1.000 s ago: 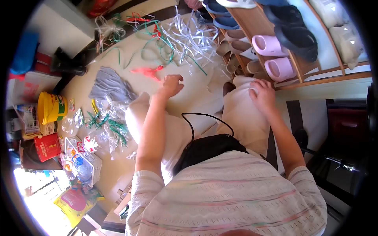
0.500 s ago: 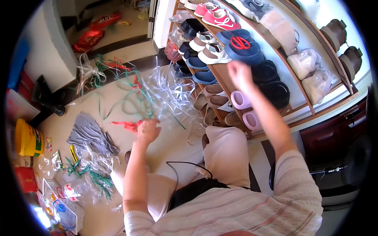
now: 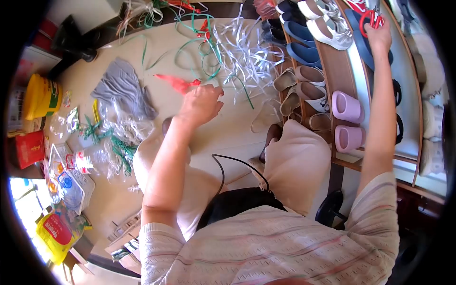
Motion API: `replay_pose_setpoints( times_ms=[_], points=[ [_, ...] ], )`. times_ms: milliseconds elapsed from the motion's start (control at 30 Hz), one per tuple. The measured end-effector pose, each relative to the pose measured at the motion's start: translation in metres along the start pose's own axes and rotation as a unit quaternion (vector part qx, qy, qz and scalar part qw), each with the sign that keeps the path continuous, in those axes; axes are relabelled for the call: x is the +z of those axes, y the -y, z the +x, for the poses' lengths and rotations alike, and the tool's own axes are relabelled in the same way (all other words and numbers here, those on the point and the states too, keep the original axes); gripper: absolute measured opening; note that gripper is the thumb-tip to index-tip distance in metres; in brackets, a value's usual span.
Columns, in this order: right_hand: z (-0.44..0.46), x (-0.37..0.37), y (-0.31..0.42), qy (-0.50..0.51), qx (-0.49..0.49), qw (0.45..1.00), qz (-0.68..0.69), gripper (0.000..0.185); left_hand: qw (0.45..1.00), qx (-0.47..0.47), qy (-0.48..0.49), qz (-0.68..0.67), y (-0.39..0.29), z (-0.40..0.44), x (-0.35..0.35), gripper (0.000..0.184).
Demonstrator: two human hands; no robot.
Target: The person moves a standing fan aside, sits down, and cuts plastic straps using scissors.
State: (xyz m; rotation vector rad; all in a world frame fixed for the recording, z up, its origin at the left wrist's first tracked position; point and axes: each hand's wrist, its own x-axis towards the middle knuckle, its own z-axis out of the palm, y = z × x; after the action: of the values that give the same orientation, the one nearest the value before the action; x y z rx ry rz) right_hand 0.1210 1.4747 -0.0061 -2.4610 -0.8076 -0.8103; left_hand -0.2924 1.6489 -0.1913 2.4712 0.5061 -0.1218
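Note:
My right hand (image 3: pixel 380 38), at the upper right by the shoe rack, has its fingers closed around red-handled scissors (image 3: pixel 370 20). The metal blades point up, away from me, above dark blue slippers (image 3: pixel 365 45). Over the floor, in front of my knees, hovers my left hand (image 3: pixel 202 105), its fingers loosely bent and apart. Just past its knuckles is a twisted red plastic strip (image 3: pixel 175 83); it seems to lie on the floor behind the hand, which shows nothing in its grip.
Tangled white ribbon strands (image 3: pixel 242 52) and green strands (image 3: pixel 183 57) spread across the floor ahead. A grey cloth (image 3: pixel 123 88), a plastic bottle (image 3: pixel 92 160) and a yellow bucket (image 3: pixel 42 97) are to the left. Lilac slippers (image 3: pixel 347 107) sit on the wooden rack (image 3: pixel 344 61) at right.
My right hand has gone from bare beside the slippers to gripping the scissors that lay on them. The view has shifted, and the floor things now appear higher.

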Motion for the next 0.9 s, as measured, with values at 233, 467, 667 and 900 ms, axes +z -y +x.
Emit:
replay_pose_setpoints(
  times_ms=[233, 467, 667, 900],
  points=[
    [-0.274, 0.177, 0.064, 0.34, 0.051, 0.896, 0.28, 0.015, 0.999, -0.031, 0.037, 0.012, -0.013, 0.003, -0.004, 0.029],
    [-0.364, 0.272, 0.057, 0.483, 0.075, 0.867, 0.094, 0.039, 0.991, 0.023, 0.128, 0.026, -0.013, -0.011, 0.017, 0.026],
    [-0.37, 0.337, 0.048, 0.515, 0.069, 0.854, 0.029, 0.063, 0.991, 0.039, 0.123, -0.022, -0.006, -0.018, 0.003, 0.027],
    [-0.408, 0.376, 0.061, 0.463, 0.073, 0.881, 0.066, 0.063, 0.988, 0.009, 0.136, -0.068, 0.007, -0.023, -0.006, 0.028]
  ],
)
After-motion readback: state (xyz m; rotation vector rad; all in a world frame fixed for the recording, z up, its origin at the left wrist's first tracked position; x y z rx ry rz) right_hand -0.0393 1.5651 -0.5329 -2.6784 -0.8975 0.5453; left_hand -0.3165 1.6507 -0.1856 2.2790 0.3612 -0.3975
